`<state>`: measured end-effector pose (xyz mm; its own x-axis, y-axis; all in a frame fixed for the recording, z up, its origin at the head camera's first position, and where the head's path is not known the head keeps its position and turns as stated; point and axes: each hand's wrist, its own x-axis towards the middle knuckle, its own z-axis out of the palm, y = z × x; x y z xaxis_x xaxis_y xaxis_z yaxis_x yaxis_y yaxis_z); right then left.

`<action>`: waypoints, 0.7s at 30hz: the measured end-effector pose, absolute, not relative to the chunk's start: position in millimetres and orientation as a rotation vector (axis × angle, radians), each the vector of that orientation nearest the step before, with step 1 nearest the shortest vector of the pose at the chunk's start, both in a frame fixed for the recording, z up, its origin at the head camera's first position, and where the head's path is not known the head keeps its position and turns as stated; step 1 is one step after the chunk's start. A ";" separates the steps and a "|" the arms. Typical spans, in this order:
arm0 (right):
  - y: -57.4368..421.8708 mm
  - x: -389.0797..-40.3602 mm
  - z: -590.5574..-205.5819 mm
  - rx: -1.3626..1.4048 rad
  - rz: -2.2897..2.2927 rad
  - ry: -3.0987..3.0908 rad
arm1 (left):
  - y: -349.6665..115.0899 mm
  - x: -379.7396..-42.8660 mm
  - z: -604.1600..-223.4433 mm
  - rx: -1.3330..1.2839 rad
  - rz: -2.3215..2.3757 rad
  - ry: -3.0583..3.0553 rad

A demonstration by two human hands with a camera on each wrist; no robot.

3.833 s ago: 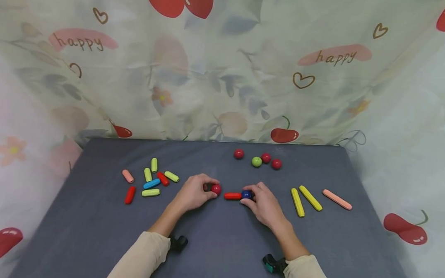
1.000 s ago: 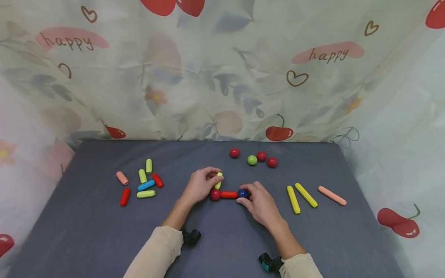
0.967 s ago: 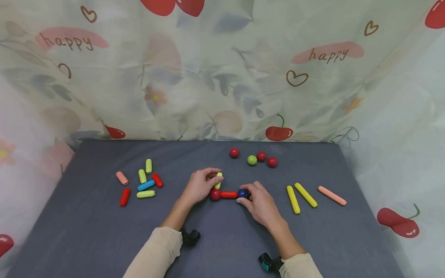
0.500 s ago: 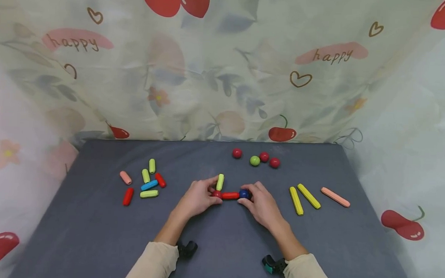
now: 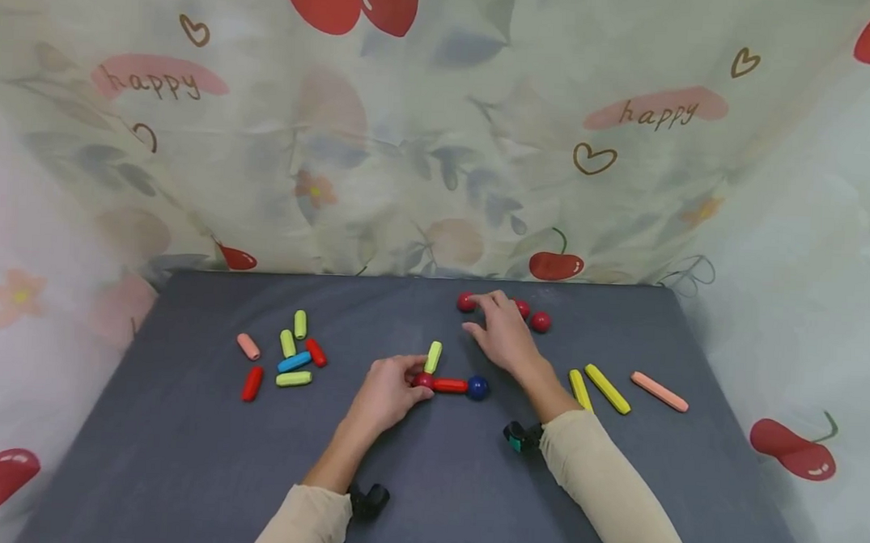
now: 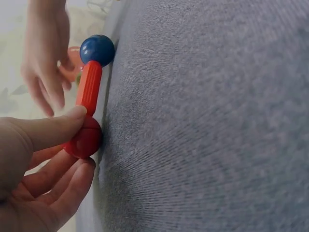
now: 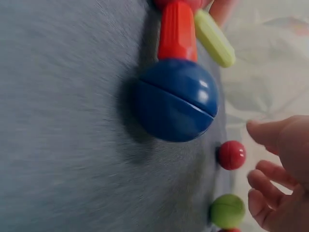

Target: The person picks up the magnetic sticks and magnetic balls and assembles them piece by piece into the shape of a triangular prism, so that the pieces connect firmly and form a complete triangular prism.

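In the head view my left hand [image 5: 384, 395] pinches a dark red ball [image 6: 86, 140] between thumb and fingers. A short red rod [image 5: 450, 385] joins that ball to a blue ball [image 5: 478, 387], and a short yellow-green rod [image 5: 433, 357] points away from the red ball toward the back. My right hand [image 5: 504, 331] holds nothing; its fingers reach over the loose balls at the back. Nearest its fingertips is a loose red ball [image 5: 466, 302]. The green ball [image 7: 228, 211] shows in the right wrist view but is hidden behind the hand in the head view.
Several short rods lie at the left, among them a blue rod [image 5: 295, 362] and a pink rod [image 5: 249, 346]. Two long yellow rods [image 5: 607, 389] and a long pink rod [image 5: 659, 391] lie at the right. Another red ball [image 5: 540, 321] sits at the back. A patterned curtain hangs behind.
My left hand set the yellow-green rod against the red ball, let go of it and now grips the ball. My right hand has left the blue ball and moved back toward the loose balls.
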<state>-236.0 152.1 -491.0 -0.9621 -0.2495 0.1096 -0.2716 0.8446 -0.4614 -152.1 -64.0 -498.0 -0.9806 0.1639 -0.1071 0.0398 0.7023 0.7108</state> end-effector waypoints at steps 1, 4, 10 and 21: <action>149.3 -242.9 -491.5 0.432 0.725 -2.979 | -63.8 -151.5 -498.5 0.160 1.142 2.748; 141.2 -258.0 -493.8 0.485 0.613 -3.009 | -63.2 -150.2 -500.5 0.144 1.125 2.762; 133.6 -264.4 -497.7 0.561 0.421 -3.047 | -61.9 -149.6 -502.8 0.121 1.137 2.750; 140.4 -236.8 -491.7 0.596 0.702 -3.058 | -59.5 -149.0 -503.3 0.055 1.199 2.710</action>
<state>-236.8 140.4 -491.7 -0.9291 -0.3684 0.0322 -0.3456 0.8338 -0.4305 -149.0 -59.5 -503.3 -0.9836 0.1051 -0.1467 -0.0379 0.6744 0.7374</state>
